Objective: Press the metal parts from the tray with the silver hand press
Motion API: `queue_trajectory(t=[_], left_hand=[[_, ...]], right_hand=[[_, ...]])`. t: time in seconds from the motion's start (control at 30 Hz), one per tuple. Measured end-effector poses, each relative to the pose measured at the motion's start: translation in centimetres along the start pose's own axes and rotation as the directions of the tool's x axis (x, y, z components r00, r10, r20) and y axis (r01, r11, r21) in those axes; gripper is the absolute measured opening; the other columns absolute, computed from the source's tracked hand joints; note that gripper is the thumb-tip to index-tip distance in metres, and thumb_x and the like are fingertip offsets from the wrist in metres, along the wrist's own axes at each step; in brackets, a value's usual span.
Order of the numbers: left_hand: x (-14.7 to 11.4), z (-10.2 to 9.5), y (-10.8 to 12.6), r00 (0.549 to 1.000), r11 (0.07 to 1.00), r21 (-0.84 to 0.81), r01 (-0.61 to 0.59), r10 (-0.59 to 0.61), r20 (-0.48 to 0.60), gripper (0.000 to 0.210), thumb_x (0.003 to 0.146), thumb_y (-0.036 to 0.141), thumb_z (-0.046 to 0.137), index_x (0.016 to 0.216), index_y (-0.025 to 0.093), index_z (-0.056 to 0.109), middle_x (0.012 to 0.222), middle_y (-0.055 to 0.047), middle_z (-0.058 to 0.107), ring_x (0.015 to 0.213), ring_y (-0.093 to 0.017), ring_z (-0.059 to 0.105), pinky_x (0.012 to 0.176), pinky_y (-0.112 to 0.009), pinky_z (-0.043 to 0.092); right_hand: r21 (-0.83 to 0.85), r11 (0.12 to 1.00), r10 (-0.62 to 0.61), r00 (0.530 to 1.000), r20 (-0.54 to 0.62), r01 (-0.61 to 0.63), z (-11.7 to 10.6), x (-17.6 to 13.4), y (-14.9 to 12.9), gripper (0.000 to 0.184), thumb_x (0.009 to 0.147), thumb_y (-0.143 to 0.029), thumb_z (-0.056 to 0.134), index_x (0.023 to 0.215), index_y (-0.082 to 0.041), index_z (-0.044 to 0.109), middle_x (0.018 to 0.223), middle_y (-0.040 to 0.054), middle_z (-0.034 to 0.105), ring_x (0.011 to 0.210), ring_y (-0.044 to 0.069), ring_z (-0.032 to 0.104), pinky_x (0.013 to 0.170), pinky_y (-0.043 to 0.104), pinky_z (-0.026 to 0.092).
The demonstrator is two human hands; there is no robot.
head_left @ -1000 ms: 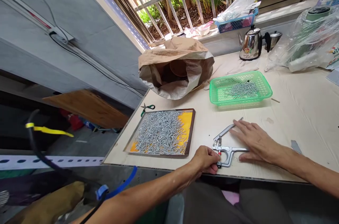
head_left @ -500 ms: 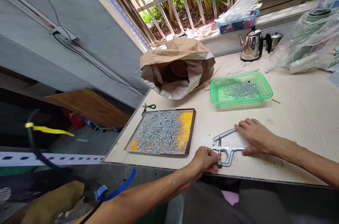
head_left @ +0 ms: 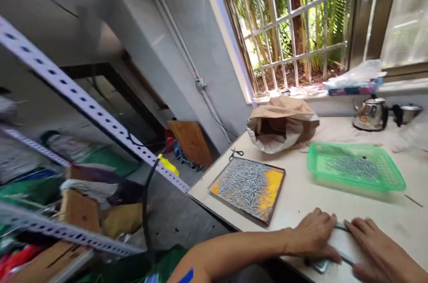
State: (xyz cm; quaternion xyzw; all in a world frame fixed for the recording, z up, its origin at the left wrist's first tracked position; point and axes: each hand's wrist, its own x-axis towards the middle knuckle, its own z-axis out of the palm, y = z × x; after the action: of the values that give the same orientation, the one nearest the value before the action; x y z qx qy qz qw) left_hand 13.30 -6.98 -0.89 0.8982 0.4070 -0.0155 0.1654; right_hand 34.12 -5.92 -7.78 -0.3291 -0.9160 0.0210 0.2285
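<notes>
Grey wall (head_left: 140, 51), barred window (head_left: 294, 29) sunlit, perforated metal shelving (head_left: 83, 104) left.

The metal tool (head_left: 323, 265) lies mostly hidden under the left hand (head_left: 314, 236) and right hand (head_left: 377, 252); the right hand is cut off by the bottom edge; the small pieces in the green basket (head_left: 354, 167) blur together; the shelf clutter (head_left: 83, 203) is smeared.

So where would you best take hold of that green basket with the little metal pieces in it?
Take the green basket by its rim, one hand on each short end, coming from above. It is shallow and wide with a flared lip, and the loose metal pieces inside would spill if it tilted.
</notes>
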Motion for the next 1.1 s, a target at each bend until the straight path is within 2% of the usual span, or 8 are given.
queue_trajectory(t=[0.13, 0.23, 0.33, 0.53, 0.67, 0.8, 0.93, 1.1], left_hand=[[0.8, 0.3, -0.3, 0.999, 0.990, 0.138, -0.027, 0.030, -0.020, 0.066, 0.072, 0.062, 0.063, 0.108, 0.008, 0.053, 0.097, -0.015, 0.061, 0.089, -0.027, 0.057, 0.065, -0.032, 0.045], [0.7, 0.9, 0.2, 0.998, 0.982, 0.175, -0.069, 0.070, 0.005, 0.048, 0.079, 0.056, 0.058, 0.094, 0.011, 0.060, 0.085, -0.010, 0.062, 0.083, -0.024, 0.057, 0.056, -0.029, 0.040], [0.6, 1.7, 0.6, 0.995, 0.981, 0.165, -0.102, 0.103, 0.003, 0.032, 0.085, 0.046, 0.057, 0.084, 0.014, 0.061, 0.075, -0.007, 0.060, 0.080, -0.021, 0.057, 0.053, -0.026, 0.037], [0.4, 3.0, 1.9, 0.997, 0.997, 0.081, -0.014, 0.020, -0.080, 0.021, 0.087, 0.034, 0.057, 0.085, 0.014, 0.062, 0.084, -0.009, 0.062, 0.090, -0.022, 0.056, 0.063, -0.028, 0.044], [-0.8, 1.5, 2.3, 0.981, 0.991, -0.051, 0.121, -0.127, -0.144, 0.029, 0.082, 0.034, 0.064, 0.102, 0.013, 0.060, 0.099, -0.011, 0.062, 0.097, -0.023, 0.055, 0.078, -0.031, 0.046], [-4.0, -1.5, 0.9, 0.905, 0.922, -0.232, 0.309, -0.360, -0.228, 0.024, 0.088, 0.032, 0.055, 0.105, 0.016, 0.060, 0.104, -0.009, 0.062, 0.099, -0.021, 0.056, 0.082, -0.028, 0.043], [-5.8, -2.6, 0.1, 0.830, 0.807, -0.231, 0.544, -0.557, 0.008, 0.034, 0.085, 0.046, 0.054, 0.076, 0.016, 0.066, 0.080, -0.009, 0.066, 0.082, -0.023, 0.062, 0.067, -0.027, 0.041], [-5.1, -1.0, 0.9, 0.777, 0.752, -0.200, 0.628, -0.592, 0.213, 0.029, 0.076, 0.044, 0.061, 0.070, 0.016, 0.068, 0.068, -0.008, 0.066, 0.074, -0.023, 0.063, 0.059, -0.026, 0.036]], right_hand=[[-0.039, 0.999, -0.012, 0.996, -0.090, 0.008, 3.4, -1.8, 2.5, 0.056, 0.050, -0.026, 0.065, 0.105, -0.022, 0.057, 0.088, 0.0098, 0.061, 0.076, 0.027, 0.057, 0.061, 0.041, 0.050], [-0.072, 0.996, -0.059, 0.996, -0.061, 0.055, 3.6, -2.5, 2.0, 0.036, 0.058, -0.022, 0.061, 0.094, -0.025, 0.058, 0.076, 0.0053, 0.060, 0.066, 0.023, 0.057, 0.056, 0.038, 0.049], [-0.065, 0.990, -0.126, 0.991, -0.049, 0.122, 1.5, -2.3, -0.1, 0.011, 0.074, -0.019, 0.054, 0.081, -0.027, 0.056, 0.067, 0.0008, 0.058, 0.058, 0.019, 0.056, 0.052, 0.033, 0.046], [-0.062, 0.996, 0.066, 0.994, 0.091, -0.061, -4.2, -0.1, -4.5, 0.022, 0.091, -0.019, 0.039, 0.073, -0.025, 0.050, 0.068, 0.0005, 0.056, 0.063, 0.017, 0.056, 0.056, 0.029, 0.047], [-0.156, 0.986, 0.074, 0.990, 0.118, -0.055, -5.3, 0.2, -4.7, 0.017, 0.091, -0.022, 0.040, 0.098, -0.019, 0.055, 0.096, 0.0107, 0.061, 0.091, 0.022, 0.058, 0.075, 0.034, 0.051], [-0.195, 0.980, 0.062, 0.995, 0.072, -0.047, -4.8, -0.6, -5.0, 0.041, 0.088, -0.028, 0.048, 0.126, -0.014, 0.044, 0.132, 0.0194, 0.045, 0.125, 0.032, 0.038, 0.092, 0.046, 0.043], [-0.090, 0.988, 0.132, 0.986, 0.097, -0.124, -3.8, -0.4, -6.9, 0.036, 0.088, -0.028, 0.050, 0.121, -0.014, 0.050, 0.115, 0.0151, 0.056, 0.107, 0.028, 0.048, 0.086, 0.042, 0.045], [-0.052, 0.971, 0.240, 0.960, 0.142, -0.235, -2.8, 0.8, -8.1, 0.024, 0.093, -0.018, 0.039, 0.103, -0.016, 0.060, 0.086, 0.0082, 0.059, 0.080, 0.021, 0.049, 0.073, 0.035, 0.045]])
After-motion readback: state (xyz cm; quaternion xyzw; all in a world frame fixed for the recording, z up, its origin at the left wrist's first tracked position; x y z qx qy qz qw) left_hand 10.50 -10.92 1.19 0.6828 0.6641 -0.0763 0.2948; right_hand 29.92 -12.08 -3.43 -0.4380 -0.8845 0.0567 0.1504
